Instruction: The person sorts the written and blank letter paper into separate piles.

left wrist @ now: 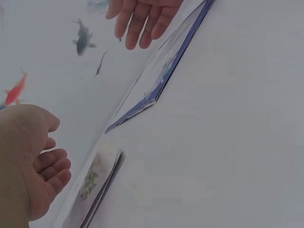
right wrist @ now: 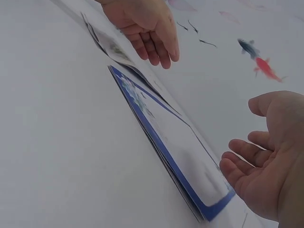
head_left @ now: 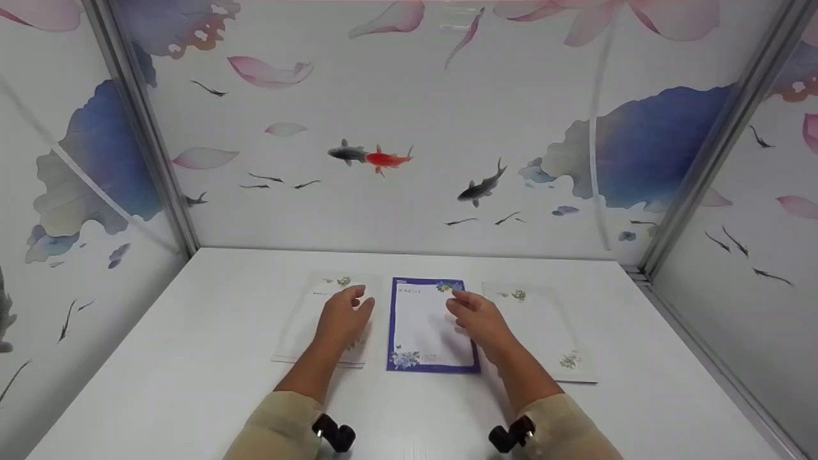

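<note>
Three flat paper stacks lie side by side on the white table. The middle one, a blue-bordered sheet stack (head_left: 425, 326) with flower corners, shows its layered edge in both wrist views. My left hand (head_left: 342, 319) hovers over the left floral paper stack (head_left: 297, 338), its fingers loosely bent and holding nothing. Over the right edge of the blue-bordered stack is my right hand (head_left: 482, 322), relaxed and holding nothing. To its right lies the right floral paper stack (head_left: 543, 338). The right wrist view shows the right hand (right wrist: 266, 161) with palm turned inward and fingers slightly curled.
The white table (head_left: 166, 383) meets a white back wall (head_left: 396, 217) printed with fish, petals and blue leaves. Similar side panels rise at left and right, joined by grey metal posts (head_left: 144, 134). Both sleeves carry a black clamp (head_left: 335, 434) near the wrist.
</note>
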Motion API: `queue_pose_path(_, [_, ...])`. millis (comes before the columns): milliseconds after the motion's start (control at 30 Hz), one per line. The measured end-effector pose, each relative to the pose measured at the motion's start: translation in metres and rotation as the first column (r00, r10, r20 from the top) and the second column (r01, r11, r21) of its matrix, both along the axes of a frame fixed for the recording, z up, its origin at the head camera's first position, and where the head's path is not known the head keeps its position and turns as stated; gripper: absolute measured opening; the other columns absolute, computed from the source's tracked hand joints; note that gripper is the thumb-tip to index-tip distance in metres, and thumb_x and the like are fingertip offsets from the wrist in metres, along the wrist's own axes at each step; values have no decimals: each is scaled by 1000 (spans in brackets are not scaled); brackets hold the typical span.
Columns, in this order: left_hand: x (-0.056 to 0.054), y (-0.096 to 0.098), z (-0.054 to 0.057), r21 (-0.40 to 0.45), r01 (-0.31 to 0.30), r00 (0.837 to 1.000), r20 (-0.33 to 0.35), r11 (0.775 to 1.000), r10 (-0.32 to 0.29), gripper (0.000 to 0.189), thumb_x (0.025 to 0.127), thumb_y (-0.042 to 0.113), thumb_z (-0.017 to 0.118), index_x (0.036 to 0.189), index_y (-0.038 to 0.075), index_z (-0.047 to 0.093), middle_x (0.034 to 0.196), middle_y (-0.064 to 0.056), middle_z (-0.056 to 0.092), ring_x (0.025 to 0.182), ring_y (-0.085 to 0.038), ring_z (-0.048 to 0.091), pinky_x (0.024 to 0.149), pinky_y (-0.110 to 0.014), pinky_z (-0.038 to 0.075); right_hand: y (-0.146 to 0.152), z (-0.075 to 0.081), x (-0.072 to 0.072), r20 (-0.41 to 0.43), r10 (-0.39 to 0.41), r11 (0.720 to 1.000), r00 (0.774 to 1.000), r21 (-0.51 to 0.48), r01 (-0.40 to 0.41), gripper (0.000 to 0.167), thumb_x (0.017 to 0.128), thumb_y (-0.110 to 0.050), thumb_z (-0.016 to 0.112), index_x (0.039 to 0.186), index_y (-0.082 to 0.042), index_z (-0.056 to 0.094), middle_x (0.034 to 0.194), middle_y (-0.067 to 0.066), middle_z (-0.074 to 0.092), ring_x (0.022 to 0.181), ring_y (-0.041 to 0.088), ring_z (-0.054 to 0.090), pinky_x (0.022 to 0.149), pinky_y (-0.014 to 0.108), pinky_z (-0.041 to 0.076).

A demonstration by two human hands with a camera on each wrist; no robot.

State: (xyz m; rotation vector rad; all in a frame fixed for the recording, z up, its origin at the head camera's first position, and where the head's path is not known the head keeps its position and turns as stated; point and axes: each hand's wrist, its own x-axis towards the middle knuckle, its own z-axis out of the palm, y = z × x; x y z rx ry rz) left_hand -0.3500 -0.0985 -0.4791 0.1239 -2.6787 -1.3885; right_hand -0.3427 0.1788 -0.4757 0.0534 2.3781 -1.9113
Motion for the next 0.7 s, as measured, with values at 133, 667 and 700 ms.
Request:
queue_pose_path(133, [1, 20, 2, 19, 36, 999, -15, 999, -36, 53, 106, 38, 64, 153, 15, 59, 154, -8, 63, 143, -30, 61, 119, -49, 51, 21, -2, -2, 20, -30, 999, 999, 31, 29, 61, 105, -37, 68, 158, -11, 52, 157, 11, 60, 146, 35, 58, 123, 52, 48])
queue_pose_path(667, [7, 55, 6, -28, 110, 994, -1, 993, -110, 60, 105, 45, 65, 158, 18, 54, 162, -10, 55, 152, -32, 52, 126, -52, 43, 51, -5, -3, 10, -38, 995, 999, 96, 36, 64, 106, -37, 68, 160, -10, 48, 163, 14, 53, 151, 35, 53, 123, 52, 47])
queue_pose_path(700, [7, 55, 5, -38, 121, 993, 1, 992, -121, 61, 105, 44, 65, 158, 18, 53, 164, -11, 53, 154, -33, 50, 128, -53, 41, 51, -5, -2, 11, -36, 993, 999, 117, 35, 64, 105, -37, 68, 160, -10, 48, 163, 13, 53, 151, 34, 54, 123, 52, 47])
